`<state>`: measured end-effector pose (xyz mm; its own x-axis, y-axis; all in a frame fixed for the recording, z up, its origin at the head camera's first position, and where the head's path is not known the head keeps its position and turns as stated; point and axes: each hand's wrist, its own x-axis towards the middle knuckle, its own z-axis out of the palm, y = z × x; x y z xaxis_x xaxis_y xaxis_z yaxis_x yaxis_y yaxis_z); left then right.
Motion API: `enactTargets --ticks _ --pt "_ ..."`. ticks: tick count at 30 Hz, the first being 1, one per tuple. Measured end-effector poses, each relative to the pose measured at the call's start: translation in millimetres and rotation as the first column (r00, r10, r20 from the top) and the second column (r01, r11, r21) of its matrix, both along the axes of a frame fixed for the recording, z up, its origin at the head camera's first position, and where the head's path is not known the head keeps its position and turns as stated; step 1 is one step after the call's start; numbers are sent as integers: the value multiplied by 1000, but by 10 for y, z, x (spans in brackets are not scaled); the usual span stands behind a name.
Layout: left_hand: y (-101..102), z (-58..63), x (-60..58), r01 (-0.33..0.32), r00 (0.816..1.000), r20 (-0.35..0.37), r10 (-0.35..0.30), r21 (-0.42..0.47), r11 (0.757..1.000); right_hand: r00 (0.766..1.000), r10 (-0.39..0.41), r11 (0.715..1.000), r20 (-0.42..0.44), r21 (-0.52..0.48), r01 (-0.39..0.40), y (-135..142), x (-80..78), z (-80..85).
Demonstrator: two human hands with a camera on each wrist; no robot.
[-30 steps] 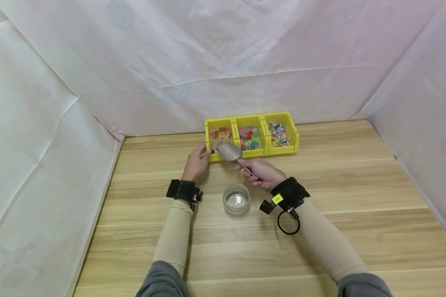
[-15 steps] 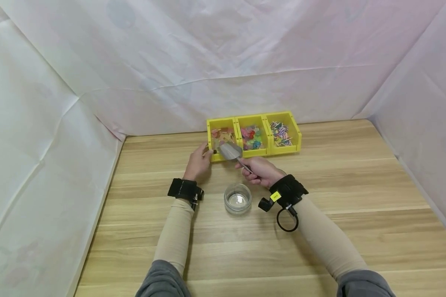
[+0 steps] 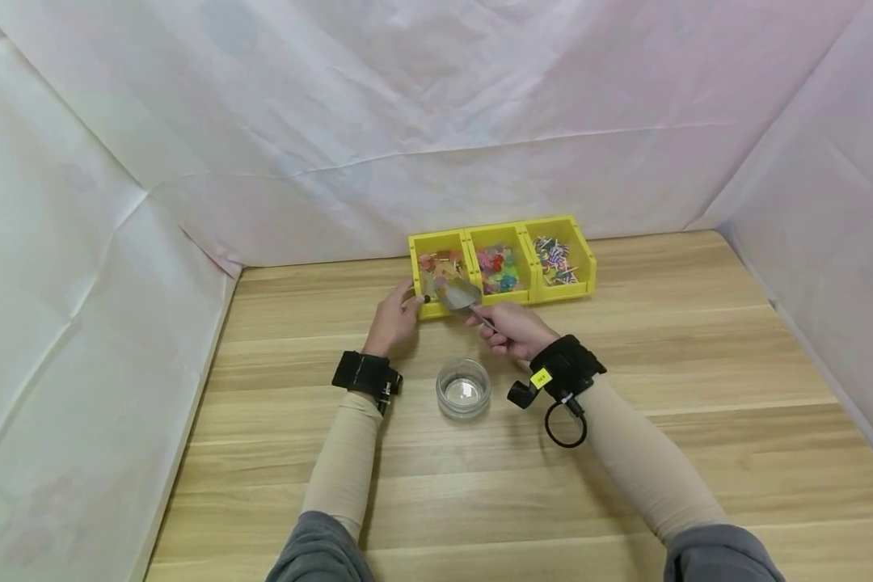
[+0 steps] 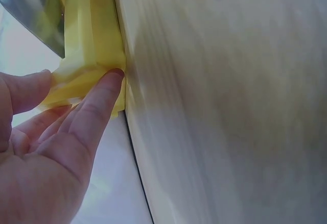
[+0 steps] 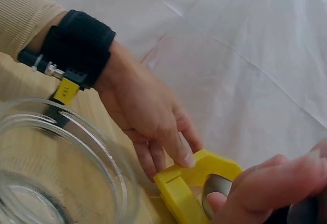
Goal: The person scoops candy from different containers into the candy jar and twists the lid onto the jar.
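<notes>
My left hand (image 3: 395,318) holds the front left corner of the leftmost yellow bin (image 3: 432,311). In the left wrist view its thumb (image 4: 31,89) is at the rim and its fingers lie along the outer side. My right hand (image 3: 518,329) grips a metal scoop (image 3: 460,294) by its handle, the blade tilted over the front of that same bin. Small pinkish and clear pieces (image 3: 444,265) lie in this bin. Whether the blade carries any pieces, I cannot tell. In the right wrist view, fingers hide most of the scoop (image 5: 217,184).
Two more yellow bins adjoin on the right: one with colourful translucent pieces (image 3: 500,271), one with tiny striped lollipop-like pieces (image 3: 555,257). A clear glass jar (image 3: 463,411) stands on the wooden table (image 3: 480,501) between the forearms. White cloth (image 3: 436,97) hangs behind the bins.
The row of yellow bins has shifted slightly to the right, my left hand with it. The scoop has moved a little right too. The glass jar has stayed in place.
</notes>
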<state>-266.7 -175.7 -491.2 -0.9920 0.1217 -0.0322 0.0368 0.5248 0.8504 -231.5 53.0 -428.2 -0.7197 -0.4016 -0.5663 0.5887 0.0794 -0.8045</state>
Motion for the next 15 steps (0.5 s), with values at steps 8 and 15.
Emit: enactTargets --ticks 8,15 --pt "-13 -32 -1 12 1000 -5 -12 16 1000 1000 -13 998 -25 65 14 -68 -25 72" --pt "-28 -32 -1 17 1000 -7 -17 20 1000 998 -65 997 6 41 65 -184 -50 82"
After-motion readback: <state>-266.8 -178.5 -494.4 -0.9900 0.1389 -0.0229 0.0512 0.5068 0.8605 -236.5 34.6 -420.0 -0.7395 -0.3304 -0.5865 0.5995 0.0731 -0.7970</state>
